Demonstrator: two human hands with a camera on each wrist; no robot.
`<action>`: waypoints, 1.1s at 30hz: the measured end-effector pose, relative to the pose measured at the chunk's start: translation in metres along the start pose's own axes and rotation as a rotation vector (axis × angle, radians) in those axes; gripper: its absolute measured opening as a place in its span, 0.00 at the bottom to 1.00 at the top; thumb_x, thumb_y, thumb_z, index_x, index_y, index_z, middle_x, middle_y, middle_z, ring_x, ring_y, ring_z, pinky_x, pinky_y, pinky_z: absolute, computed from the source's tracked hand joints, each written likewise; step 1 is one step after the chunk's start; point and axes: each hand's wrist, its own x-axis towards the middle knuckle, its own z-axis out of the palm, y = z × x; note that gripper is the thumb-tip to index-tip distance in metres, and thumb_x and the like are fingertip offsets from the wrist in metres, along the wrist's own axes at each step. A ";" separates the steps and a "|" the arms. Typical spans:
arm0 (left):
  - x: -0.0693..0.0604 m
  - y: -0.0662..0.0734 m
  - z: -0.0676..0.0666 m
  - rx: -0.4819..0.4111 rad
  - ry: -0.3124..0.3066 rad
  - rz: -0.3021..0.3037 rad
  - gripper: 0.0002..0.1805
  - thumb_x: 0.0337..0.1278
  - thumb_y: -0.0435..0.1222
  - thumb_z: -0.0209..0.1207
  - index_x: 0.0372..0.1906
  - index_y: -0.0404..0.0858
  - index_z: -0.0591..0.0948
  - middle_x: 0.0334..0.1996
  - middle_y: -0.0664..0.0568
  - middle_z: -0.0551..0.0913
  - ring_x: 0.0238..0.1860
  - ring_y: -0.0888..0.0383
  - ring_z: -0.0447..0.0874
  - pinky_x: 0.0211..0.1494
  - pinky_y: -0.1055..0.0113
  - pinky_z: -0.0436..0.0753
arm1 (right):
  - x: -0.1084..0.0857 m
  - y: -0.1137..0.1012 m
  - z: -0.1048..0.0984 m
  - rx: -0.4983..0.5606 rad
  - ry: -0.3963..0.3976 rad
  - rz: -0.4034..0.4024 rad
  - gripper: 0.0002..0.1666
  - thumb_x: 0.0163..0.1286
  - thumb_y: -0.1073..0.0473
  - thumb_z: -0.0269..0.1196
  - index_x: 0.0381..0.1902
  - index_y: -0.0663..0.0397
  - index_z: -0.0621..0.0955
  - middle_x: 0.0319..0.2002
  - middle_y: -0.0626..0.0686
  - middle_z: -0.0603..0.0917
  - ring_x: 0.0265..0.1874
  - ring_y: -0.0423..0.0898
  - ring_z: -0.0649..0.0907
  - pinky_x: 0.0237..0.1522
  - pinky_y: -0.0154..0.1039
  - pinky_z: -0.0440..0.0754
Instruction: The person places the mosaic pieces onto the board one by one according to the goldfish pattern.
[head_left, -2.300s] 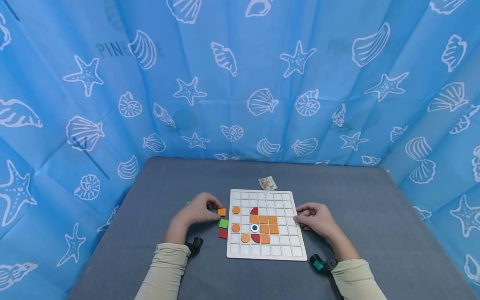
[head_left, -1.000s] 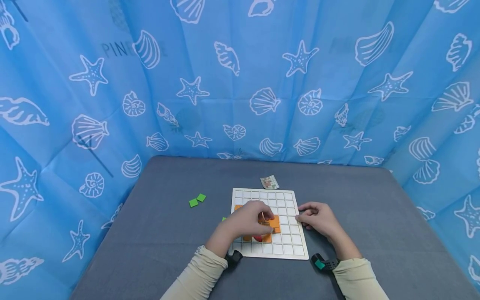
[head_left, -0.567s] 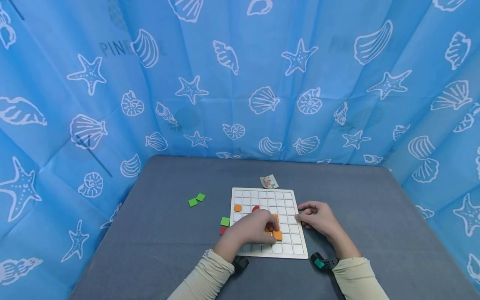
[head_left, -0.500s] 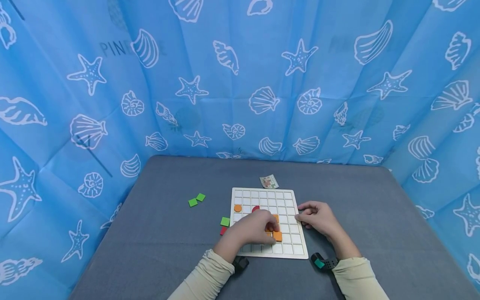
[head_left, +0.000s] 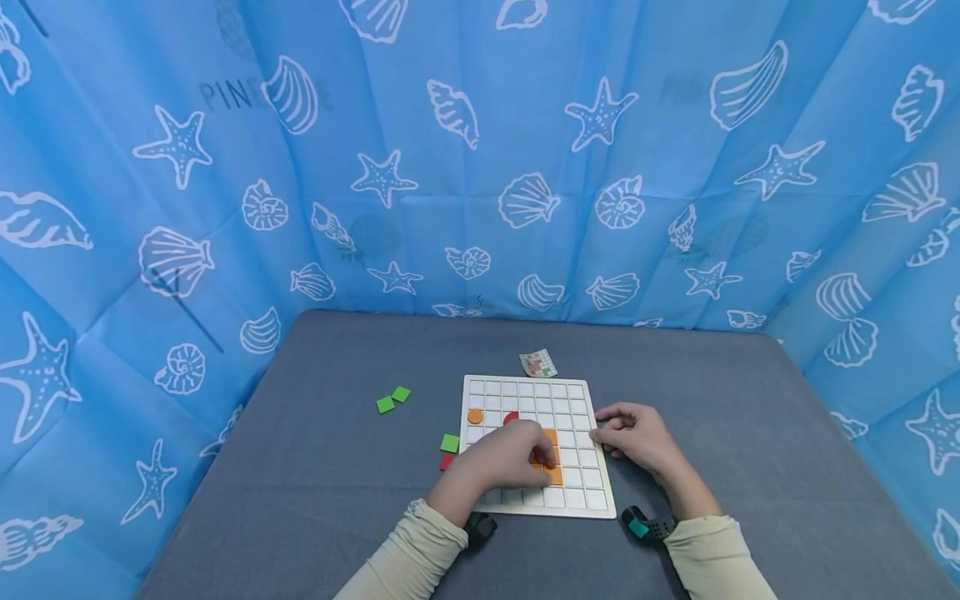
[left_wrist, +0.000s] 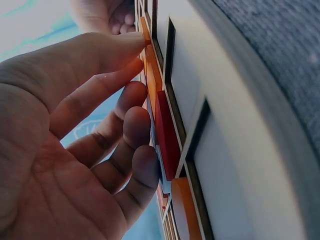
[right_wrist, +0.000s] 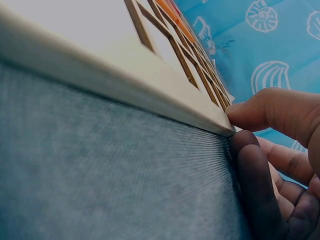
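Note:
In the head view, the left hand (head_left: 506, 457) is over the white gridded board (head_left: 573, 477), thumb and index finger at an orange square tile (head_left: 557, 477) lying in the grid. Seen from the left wrist, the left hand (left_wrist: 75, 125) has its thumb tip on an orange tile (left_wrist: 145, 30), the index fingertip close by, the other fingers curled over the pieces. The right hand (head_left: 639, 437) holds the board's right edge; in the right wrist view its (right_wrist: 280, 145) thumb is on the rim and a finger against the side. The left hand hides several pieces.
An orange disc (head_left: 476, 416) and a red piece (head_left: 512, 417) show on the board. Left of it lie a green square (head_left: 450, 443), a red tile (head_left: 447, 462) and two more green squares (head_left: 386, 404). Behind the board is a small patterned card (head_left: 538, 363).
The left hand has brought an orange square from left of the board onto the grid. Over the last half second that tile has settled into line with its cell. The right hand has stayed put.

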 end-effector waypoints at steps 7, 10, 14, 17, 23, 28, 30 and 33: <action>-0.003 0.000 -0.001 0.027 -0.001 0.005 0.05 0.61 0.33 0.72 0.41 0.44 0.92 0.36 0.59 0.89 0.36 0.70 0.80 0.45 0.74 0.81 | -0.001 -0.001 0.001 0.011 -0.005 0.008 0.23 0.68 0.61 0.73 0.57 0.68 0.83 0.32 0.51 0.90 0.29 0.42 0.85 0.30 0.36 0.85; -0.003 -0.002 -0.004 0.025 0.007 0.023 0.05 0.60 0.33 0.71 0.40 0.44 0.91 0.35 0.60 0.88 0.36 0.70 0.80 0.44 0.75 0.80 | 0.000 0.001 0.002 0.014 0.005 0.011 0.22 0.68 0.62 0.73 0.56 0.68 0.83 0.31 0.51 0.89 0.28 0.42 0.84 0.30 0.36 0.85; -0.009 -0.009 -0.013 -0.018 0.046 0.047 0.05 0.63 0.33 0.68 0.41 0.43 0.91 0.36 0.60 0.87 0.34 0.69 0.79 0.42 0.74 0.80 | 0.001 0.002 0.003 0.015 0.011 0.012 0.23 0.68 0.62 0.73 0.57 0.68 0.83 0.31 0.51 0.90 0.28 0.44 0.84 0.30 0.37 0.85; -0.015 -0.016 -0.025 -0.037 0.085 0.052 0.06 0.66 0.33 0.67 0.44 0.41 0.91 0.39 0.57 0.88 0.35 0.66 0.79 0.43 0.72 0.81 | 0.001 0.002 0.003 0.014 0.009 0.014 0.23 0.68 0.62 0.73 0.57 0.68 0.83 0.31 0.51 0.90 0.28 0.44 0.84 0.30 0.37 0.86; -0.035 -0.035 -0.052 -0.066 0.200 -0.004 0.09 0.68 0.35 0.67 0.48 0.38 0.91 0.42 0.53 0.87 0.40 0.60 0.81 0.45 0.66 0.82 | 0.001 0.002 0.004 0.008 0.017 0.023 0.23 0.67 0.62 0.74 0.56 0.68 0.83 0.31 0.51 0.90 0.28 0.44 0.84 0.30 0.37 0.85; -0.059 -0.050 -0.072 -0.051 0.282 -0.086 0.08 0.69 0.37 0.68 0.47 0.39 0.90 0.40 0.55 0.84 0.40 0.58 0.80 0.42 0.63 0.82 | 0.000 0.001 0.003 -0.004 0.025 0.016 0.23 0.67 0.62 0.74 0.56 0.68 0.83 0.31 0.52 0.90 0.28 0.44 0.84 0.30 0.37 0.85; -0.068 -0.058 -0.077 -0.049 0.295 -0.106 0.08 0.69 0.37 0.68 0.47 0.39 0.90 0.39 0.56 0.84 0.39 0.59 0.79 0.42 0.63 0.81 | 0.000 0.001 0.003 -0.008 0.027 0.014 0.23 0.67 0.62 0.74 0.56 0.68 0.83 0.31 0.52 0.89 0.28 0.44 0.83 0.30 0.37 0.85; -0.080 -0.067 -0.080 -0.042 0.304 -0.113 0.07 0.68 0.37 0.69 0.45 0.40 0.90 0.40 0.57 0.85 0.39 0.59 0.80 0.43 0.63 0.81 | 0.000 0.001 0.002 -0.006 0.026 0.012 0.22 0.67 0.62 0.74 0.56 0.67 0.83 0.31 0.53 0.89 0.28 0.44 0.83 0.30 0.37 0.85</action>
